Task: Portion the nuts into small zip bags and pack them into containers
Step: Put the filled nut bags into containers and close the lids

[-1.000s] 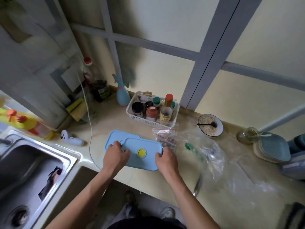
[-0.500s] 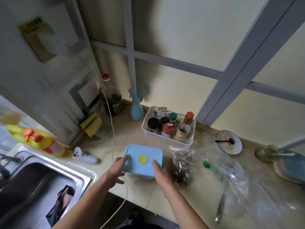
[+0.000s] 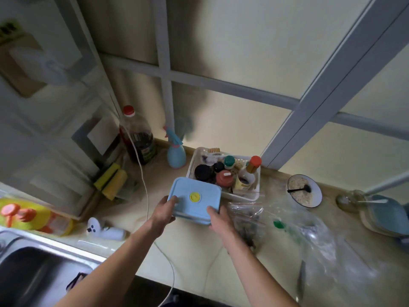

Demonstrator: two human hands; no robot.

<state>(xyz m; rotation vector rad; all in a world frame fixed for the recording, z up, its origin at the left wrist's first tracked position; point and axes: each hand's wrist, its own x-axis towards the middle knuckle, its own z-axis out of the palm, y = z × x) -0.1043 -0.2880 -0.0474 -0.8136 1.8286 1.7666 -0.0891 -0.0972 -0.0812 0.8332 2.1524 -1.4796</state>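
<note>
A light blue lidded container (image 3: 194,199) with a yellow round valve on its lid is lifted off the counter, in front of the white basket. My left hand (image 3: 163,212) grips its left side, thumb on the lid. My right hand (image 3: 220,220) holds its right front corner. Just right of my right hand lie clear zip bags with red seals holding dark nuts (image 3: 247,227). A large crumpled clear plastic bag (image 3: 309,238) spreads further right.
A white basket (image 3: 241,196) of jars and bottles stands behind the container. Also here are a bowl with a black spoon (image 3: 304,193), a blue spray bottle (image 3: 176,155), a dark bottle (image 3: 138,138), sponges (image 3: 110,180), a white cord (image 3: 145,189), the sink (image 3: 33,273), and stacked blue lids (image 3: 389,218) at the far right.
Both hands lifted the blue container off the counter and carried it away from me toward the basket. The second blue lid seen beneath it earlier is no longer visible. My view tilted upward.
</note>
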